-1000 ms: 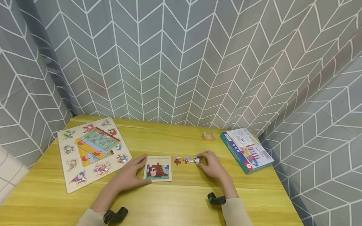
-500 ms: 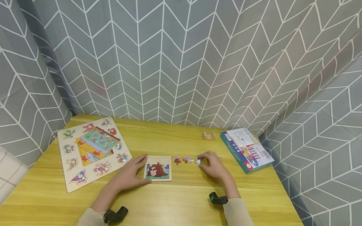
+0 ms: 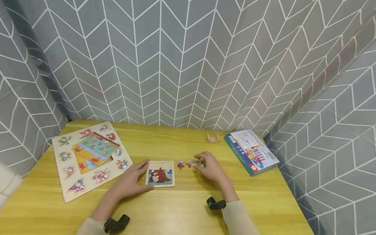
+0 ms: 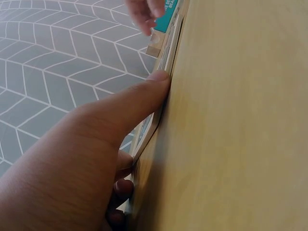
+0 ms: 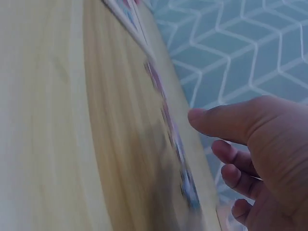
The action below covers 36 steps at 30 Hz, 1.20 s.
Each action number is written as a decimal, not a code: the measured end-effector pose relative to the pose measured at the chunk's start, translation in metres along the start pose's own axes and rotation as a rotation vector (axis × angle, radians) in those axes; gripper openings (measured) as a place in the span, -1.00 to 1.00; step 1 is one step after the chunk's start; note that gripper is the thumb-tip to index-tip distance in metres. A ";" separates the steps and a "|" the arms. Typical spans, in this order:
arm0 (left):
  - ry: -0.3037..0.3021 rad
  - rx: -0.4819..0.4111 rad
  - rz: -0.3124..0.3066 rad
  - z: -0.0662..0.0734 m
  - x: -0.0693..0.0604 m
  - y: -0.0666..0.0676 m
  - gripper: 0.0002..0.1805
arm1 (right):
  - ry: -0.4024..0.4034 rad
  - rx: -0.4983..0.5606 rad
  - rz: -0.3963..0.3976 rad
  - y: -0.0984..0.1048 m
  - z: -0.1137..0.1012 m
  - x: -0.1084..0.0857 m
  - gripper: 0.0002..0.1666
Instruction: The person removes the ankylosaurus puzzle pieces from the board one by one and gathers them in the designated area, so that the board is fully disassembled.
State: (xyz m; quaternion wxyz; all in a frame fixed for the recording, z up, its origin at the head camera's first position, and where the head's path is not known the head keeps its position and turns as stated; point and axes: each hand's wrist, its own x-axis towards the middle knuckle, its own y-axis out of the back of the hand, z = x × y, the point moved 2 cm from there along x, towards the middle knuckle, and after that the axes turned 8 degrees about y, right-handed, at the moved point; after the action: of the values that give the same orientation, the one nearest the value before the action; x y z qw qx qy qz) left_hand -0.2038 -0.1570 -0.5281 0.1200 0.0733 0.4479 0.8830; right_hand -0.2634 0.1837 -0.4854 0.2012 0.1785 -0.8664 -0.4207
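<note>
A small wooden puzzle tray lies at the middle of the table, with a brown animal picture partly assembled inside. My left hand holds it at its left side, thumb at the near edge and fingers at the far left corner. In the left wrist view, the thumb presses the tray's edge. Several loose jigsaw pieces form a row right of the tray. Over the right end of that row hovers my right hand. In the right wrist view, its thumb and fingers are apart, above the pieces, holding nothing.
A large board with sea-animal pictures lies at the left, bearing several colourful cards. A flat box lies at the right. Near the back edge sits a small notched wooden block. A patterned curtain hangs behind the table.
My right hand has let go of the rightmost jigsaw piece and shifted slightly, its fingers now spread above the row. The left hand stays on the tray. The head view has shifted a little.
</note>
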 end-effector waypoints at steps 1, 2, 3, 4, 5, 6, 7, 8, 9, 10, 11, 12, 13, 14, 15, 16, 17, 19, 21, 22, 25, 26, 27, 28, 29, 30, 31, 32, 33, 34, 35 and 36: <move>0.003 0.000 0.002 -0.001 0.000 0.001 0.15 | 0.012 0.004 -0.009 -0.003 -0.005 0.005 -0.57; 0.004 0.001 0.004 -0.001 0.000 0.001 0.15 | 0.025 0.007 -0.016 -0.007 -0.011 0.009 -0.57; 0.004 -0.003 0.005 -0.001 0.000 0.002 0.15 | 0.033 0.010 -0.028 -0.011 -0.016 0.013 -0.56; 0.004 -0.006 0.007 -0.001 0.000 0.002 0.15 | 0.046 0.015 -0.037 -0.014 -0.022 0.017 -0.56; 0.002 -0.005 0.008 -0.001 0.000 0.003 0.15 | 0.061 0.018 -0.045 -0.017 -0.027 0.020 -0.56; 0.001 -0.007 0.008 0.000 0.001 0.003 0.15 | 0.074 0.027 -0.056 -0.020 -0.032 0.023 -0.56; 0.001 -0.008 0.008 0.000 0.002 0.003 0.15 | 0.082 0.033 -0.070 -0.023 -0.037 0.026 -0.56; 0.000 -0.010 0.007 0.001 0.002 0.003 0.15 | 0.091 0.032 -0.081 -0.026 -0.042 0.029 -0.56; -0.001 -0.011 0.007 0.001 0.003 0.003 0.15 | 0.098 0.035 -0.097 -0.029 -0.047 0.031 -0.55; -0.002 -0.010 0.006 0.002 0.004 0.003 0.15 | 0.105 0.034 -0.111 -0.032 -0.052 0.034 -0.56; -0.003 -0.010 0.005 0.002 0.004 0.003 0.15 | 0.111 0.029 -0.126 -0.035 -0.057 0.036 -0.56; -0.002 -0.011 0.004 0.002 0.005 0.002 0.15 | 0.120 0.016 -0.139 -0.038 -0.061 0.039 -0.56; -0.005 -0.009 0.004 0.002 0.005 0.002 0.15 | 0.126 -0.001 -0.150 -0.041 -0.065 0.041 -0.57; -0.007 -0.009 0.004 0.002 0.006 0.002 0.15 | 0.132 -0.013 -0.161 -0.044 -0.070 0.043 -0.57; -0.008 -0.008 0.004 0.002 0.006 0.002 0.15 | 0.140 -0.025 -0.174 -0.047 -0.073 0.045 -0.58; -0.009 -0.010 0.003 0.003 0.006 0.003 0.14 | 0.146 -0.037 -0.186 -0.051 -0.077 0.048 -0.58; -0.011 -0.010 0.003 0.002 0.006 0.003 0.14 | 0.150 -0.048 -0.198 -0.054 -0.080 0.050 -0.59; -0.016 -0.011 0.002 0.002 0.006 0.003 0.14 | 0.157 -0.062 -0.219 -0.061 -0.087 0.053 -0.59; -0.020 -0.015 0.003 0.002 0.006 0.003 0.13 | 0.173 -0.078 -0.241 -0.067 -0.092 0.056 -0.59; -0.024 -0.014 0.003 0.001 0.006 0.003 0.12 | 0.182 -0.090 -0.250 -0.070 -0.094 0.058 -0.59; -0.030 -0.016 0.006 0.000 0.006 0.003 0.12 | 0.212 -0.122 -0.279 -0.078 -0.098 0.060 -0.61; -0.031 -0.016 0.007 0.000 0.006 0.002 0.12 | 0.220 -0.133 -0.296 -0.081 -0.098 0.060 -0.62; -0.032 -0.016 0.008 0.000 0.006 0.002 0.12 | 0.228 -0.146 -0.309 -0.083 -0.099 0.060 -0.62; -0.031 -0.018 0.008 0.000 0.005 0.002 0.12 | 0.233 -0.156 -0.323 -0.085 -0.099 0.060 -0.62; -0.029 -0.020 0.007 -0.001 0.005 0.001 0.12 | 0.236 -0.161 -0.336 -0.087 -0.099 0.060 -0.62; -0.028 -0.020 0.006 -0.001 0.004 0.001 0.12 | 0.239 -0.168 -0.346 -0.088 -0.099 0.059 -0.62; -0.027 -0.020 0.005 -0.001 0.003 0.001 0.12 | 0.237 -0.170 -0.357 -0.089 -0.100 0.059 -0.61; -0.026 -0.019 0.005 -0.002 0.003 0.000 0.12 | 0.237 -0.172 -0.361 -0.090 -0.100 0.058 -0.61; -0.024 -0.020 0.006 -0.002 0.002 0.000 0.12 | 0.237 -0.170 -0.362 -0.090 -0.100 0.058 -0.61; -0.022 -0.020 0.006 -0.002 0.002 0.000 0.12 | 0.234 -0.162 -0.365 -0.091 -0.101 0.058 -0.61; -0.022 -0.019 0.006 -0.002 0.001 0.000 0.12 | 0.231 -0.154 -0.368 -0.091 -0.101 0.058 -0.61; -0.021 -0.018 0.008 -0.002 0.001 0.000 0.12 | 0.230 -0.144 -0.370 -0.091 -0.102 0.058 -0.61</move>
State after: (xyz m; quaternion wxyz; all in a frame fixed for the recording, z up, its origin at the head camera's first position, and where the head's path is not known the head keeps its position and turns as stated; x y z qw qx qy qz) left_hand -0.2049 -0.1582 -0.5296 0.1217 0.0836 0.4383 0.8866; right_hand -0.2499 0.0361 -0.4892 0.2303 0.3662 -0.7580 -0.4881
